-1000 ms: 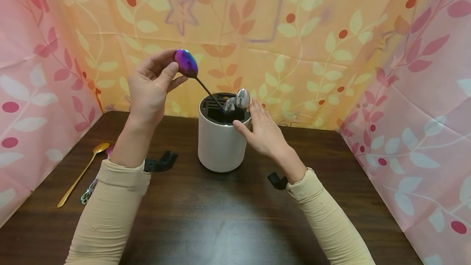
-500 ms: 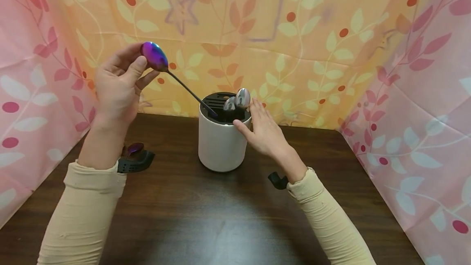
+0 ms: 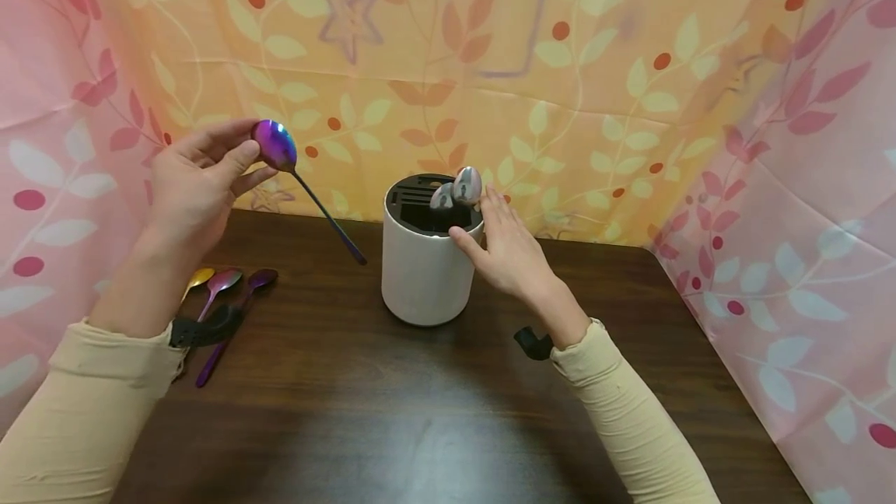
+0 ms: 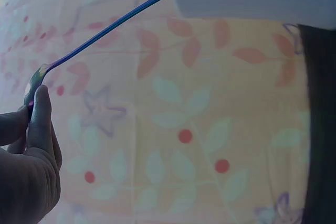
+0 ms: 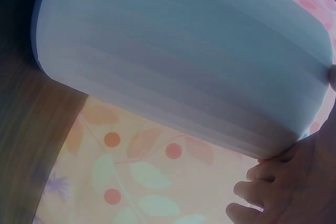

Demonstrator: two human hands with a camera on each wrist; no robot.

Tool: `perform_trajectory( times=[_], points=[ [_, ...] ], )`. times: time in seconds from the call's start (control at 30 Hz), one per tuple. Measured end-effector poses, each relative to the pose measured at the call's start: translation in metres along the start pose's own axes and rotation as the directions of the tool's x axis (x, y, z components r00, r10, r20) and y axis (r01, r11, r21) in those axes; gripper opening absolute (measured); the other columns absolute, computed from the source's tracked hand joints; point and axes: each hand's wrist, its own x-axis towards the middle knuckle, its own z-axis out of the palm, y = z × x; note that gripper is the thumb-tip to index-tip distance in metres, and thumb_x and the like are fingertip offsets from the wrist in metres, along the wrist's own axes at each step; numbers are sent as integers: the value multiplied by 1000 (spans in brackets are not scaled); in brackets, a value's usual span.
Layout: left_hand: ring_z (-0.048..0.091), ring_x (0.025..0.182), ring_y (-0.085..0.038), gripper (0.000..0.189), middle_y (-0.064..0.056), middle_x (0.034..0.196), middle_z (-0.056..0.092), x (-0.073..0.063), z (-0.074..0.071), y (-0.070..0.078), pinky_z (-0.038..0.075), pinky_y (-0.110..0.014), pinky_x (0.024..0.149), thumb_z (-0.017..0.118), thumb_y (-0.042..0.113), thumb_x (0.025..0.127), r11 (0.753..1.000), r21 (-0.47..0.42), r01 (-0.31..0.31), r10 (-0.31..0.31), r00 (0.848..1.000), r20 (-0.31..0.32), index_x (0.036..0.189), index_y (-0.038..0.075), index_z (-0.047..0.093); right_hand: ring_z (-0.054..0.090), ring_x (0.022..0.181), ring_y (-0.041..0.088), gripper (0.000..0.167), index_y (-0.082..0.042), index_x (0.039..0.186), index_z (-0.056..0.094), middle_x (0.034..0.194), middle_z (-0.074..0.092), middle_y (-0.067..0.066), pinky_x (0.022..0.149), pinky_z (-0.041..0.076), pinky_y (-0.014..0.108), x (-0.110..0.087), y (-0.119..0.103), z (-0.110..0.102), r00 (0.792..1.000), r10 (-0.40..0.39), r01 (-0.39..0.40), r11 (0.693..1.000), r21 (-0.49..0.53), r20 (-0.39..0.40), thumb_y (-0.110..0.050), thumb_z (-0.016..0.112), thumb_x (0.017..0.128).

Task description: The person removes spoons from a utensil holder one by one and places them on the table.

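My left hand (image 3: 192,189) pinches an iridescent purple-blue spoon (image 3: 276,146) by its bowl, thumb on one side and fingers on the other. The thin handle slants down to the right, its end in the air left of a white utensil holder (image 3: 425,278). In the left wrist view the spoon's handle (image 4: 126,22) runs up and away from the fingers. My right hand (image 3: 511,251) lies against the holder's right side at the rim, fingers extended and thumb near the front edge. Two silver spoons (image 3: 467,186) stand bowl up in the holder's black slotted top (image 3: 413,197).
On the dark wooden table (image 3: 420,411) at left lie a gold spoon (image 3: 199,278), a pinkish spoon (image 3: 224,281) and a purple spoon (image 3: 262,278), partly behind my left wrist and its black camera mount (image 3: 210,327). Patterned cloth (image 3: 595,99) hangs around the table's back and sides.
My left hand has drawn the spoon leftward, then a little down; its handle end has come out of the holder's top. The right hand stays at the holder.
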Motion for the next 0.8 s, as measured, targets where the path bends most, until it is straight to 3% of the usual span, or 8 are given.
perform_trajectory(
  times=[0.1,0.23,0.47,0.53,0.6,0.7,0.73,0.8],
  points=[
    [76,92,-21,26,-12,105,77,-3,-10,-6,63,-34,78,68,-13,92,995,89,39,-42,999,23,117,-8,74,4,161,24,100,-5,167,13,175,6,10,130,5,40,0,1,0,1000,3,-3,1000,-2,0,-77,30,101],
    [76,86,-16,24,-7,103,78,-10,-24,-14,63,-28,77,70,-7,95,963,248,105,-117,993,32,117,-1,77,5,161,25,100,-5,167,13,174,6,11,130,5,42,0,0,0,1000,0,0,1000,-2,-2,-78,30,101],
    [75,91,-13,22,0,108,77,-15,-46,-31,62,-28,79,71,-1,96,892,383,241,-281,958,53,117,1,77,5,161,25,99,-4,166,14,174,8,13,130,6,43,0,1,1,1000,1,-1,1000,-8,-3,-77,30,101],
    [76,91,-10,24,6,109,76,-15,-53,-34,62,-27,79,71,3,98,839,478,260,-322,945,50,122,1,75,4,161,24,99,-4,166,14,174,7,12,130,6,43,0,2,2,1000,2,-2,1000,-8,0,-77,30,101],
    [76,90,-9,33,13,111,73,-15,-59,-37,62,-25,80,70,10,100,752,598,279,-372,927,36,131,-2,70,4,161,24,99,-5,167,13,175,6,11,130,6,43,1,2,2,1000,2,-2,1000,-8,0,-77,29,101],
    [75,91,-5,47,1,130,69,-15,-67,-40,60,-20,82,67,22,104,574,767,286,-458,889,12,142,-4,59,4,161,24,99,-6,167,12,175,5,10,130,6,43,1,2,2,1000,4,-4,1000,-11,2,-78,28,101],
    [74,92,-5,50,-4,133,67,-15,-69,-42,59,-20,83,66,24,105,536,794,286,-482,876,10,145,-6,56,4,161,24,99,-6,167,12,175,4,9,130,6,43,1,2,2,1000,4,-4,1000,-11,2,-78,28,101],
    [74,94,-6,51,-16,138,64,-15,-74,-46,59,-21,85,64,23,106,492,817,299,-530,848,9,146,-7,54,4,161,24,99,-7,167,11,175,4,9,130,6,42,1,1,2,1000,4,-4,1000,-9,3,-78,29,100]
  ],
)
